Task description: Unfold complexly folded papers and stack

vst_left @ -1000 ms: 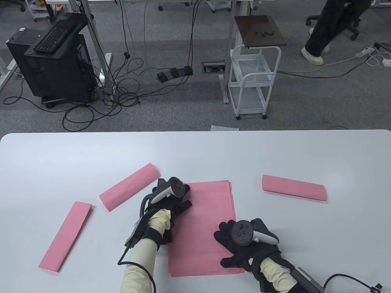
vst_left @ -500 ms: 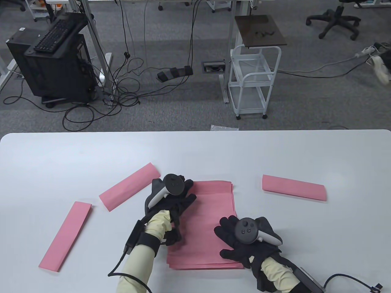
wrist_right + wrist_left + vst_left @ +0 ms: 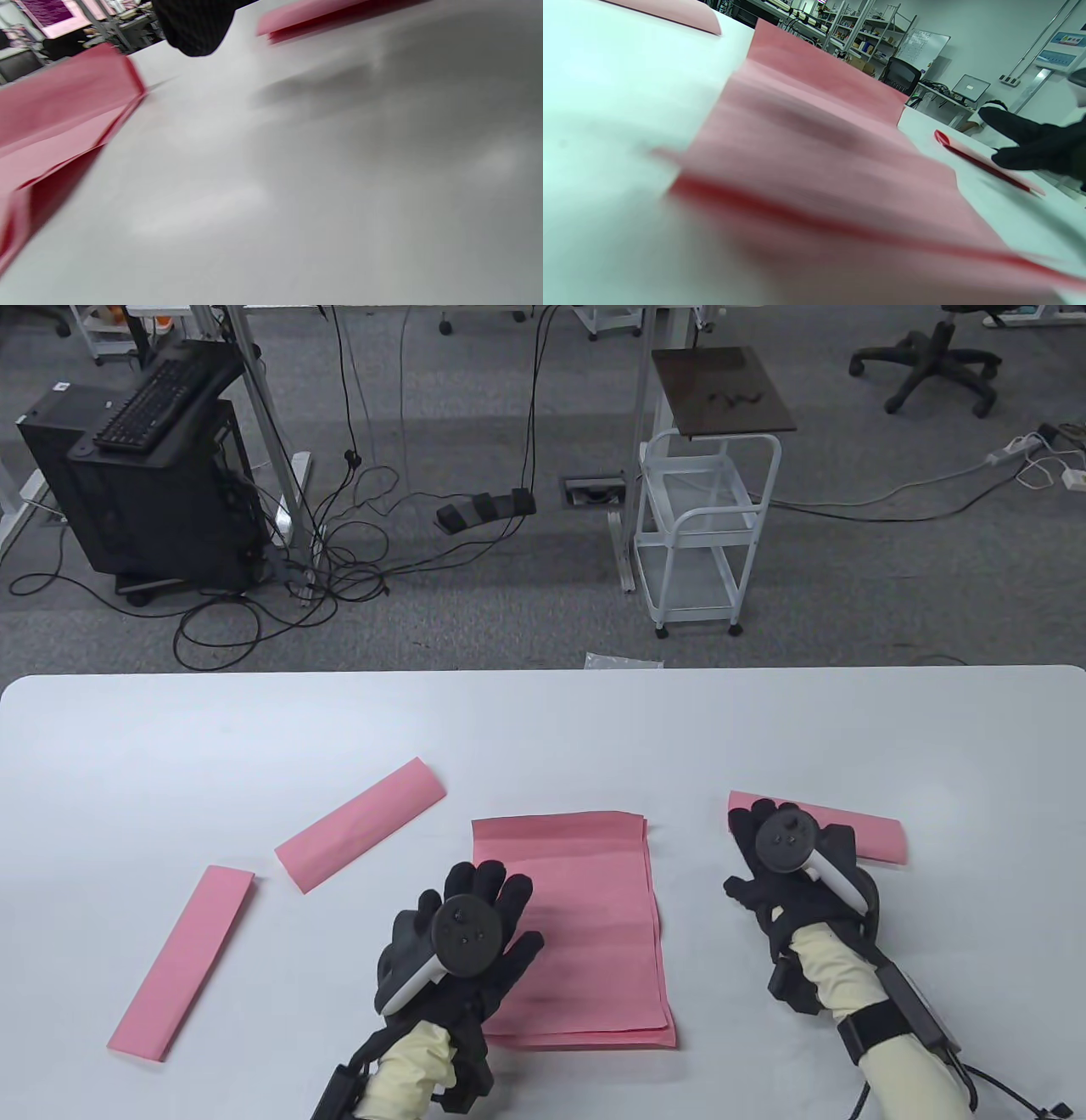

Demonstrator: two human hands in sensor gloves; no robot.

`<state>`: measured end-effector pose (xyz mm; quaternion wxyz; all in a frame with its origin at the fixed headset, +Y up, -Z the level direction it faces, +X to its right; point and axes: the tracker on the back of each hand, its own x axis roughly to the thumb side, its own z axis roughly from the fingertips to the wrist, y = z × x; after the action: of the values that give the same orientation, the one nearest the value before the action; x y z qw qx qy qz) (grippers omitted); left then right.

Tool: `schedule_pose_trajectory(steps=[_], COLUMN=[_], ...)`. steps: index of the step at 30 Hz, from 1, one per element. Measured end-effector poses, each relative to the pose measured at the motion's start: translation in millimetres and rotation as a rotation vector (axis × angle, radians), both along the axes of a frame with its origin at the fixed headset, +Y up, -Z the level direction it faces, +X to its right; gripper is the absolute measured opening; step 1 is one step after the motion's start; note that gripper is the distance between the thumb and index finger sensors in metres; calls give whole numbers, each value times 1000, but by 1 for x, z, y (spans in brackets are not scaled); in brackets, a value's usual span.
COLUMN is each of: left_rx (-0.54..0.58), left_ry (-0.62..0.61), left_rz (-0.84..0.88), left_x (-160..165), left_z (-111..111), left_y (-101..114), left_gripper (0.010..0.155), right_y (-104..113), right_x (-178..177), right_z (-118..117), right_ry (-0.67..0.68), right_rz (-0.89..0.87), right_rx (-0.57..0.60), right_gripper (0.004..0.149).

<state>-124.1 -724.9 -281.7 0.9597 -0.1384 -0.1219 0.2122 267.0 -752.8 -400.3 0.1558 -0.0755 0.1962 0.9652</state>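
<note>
Left hand [image 3: 462, 937] flat, fingers spread; right hand [image 3: 785, 853] farther forward, fingers extended.

Both hands [image 3: 462, 937] wear black gloves with black-and-white trackers, pale yellow sleeves, and black wrist cables.

No lettering, brand, number or sign can be read anywhere in these views. A whiteboard [image 3: 922, 45] and two wall posters [image 3: 1060, 48] in the left wrist view carry marks too small and blurred to make out, and a small white sticker [image 3: 59, 386] on the black computer case [image 3: 136, 500] is likewise illegible.
</note>
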Motion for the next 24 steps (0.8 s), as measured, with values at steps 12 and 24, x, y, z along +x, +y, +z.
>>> schedule_pose_trajectory(steps=[12,24], left_rx=[1,12], left_ry=[55,31], left_rz=[-3,-20], left_x=[-7,-6], left_z=[28,31], left_y=[-18,-19], left_gripper=[67,67], right_y=[-17,-23], right_x=[39,55], right_z=[-52,-62], right_ry=[-186,-188], right_rz=[92,-51], right_rx=[-199,-294], right_gripper=[80,76])
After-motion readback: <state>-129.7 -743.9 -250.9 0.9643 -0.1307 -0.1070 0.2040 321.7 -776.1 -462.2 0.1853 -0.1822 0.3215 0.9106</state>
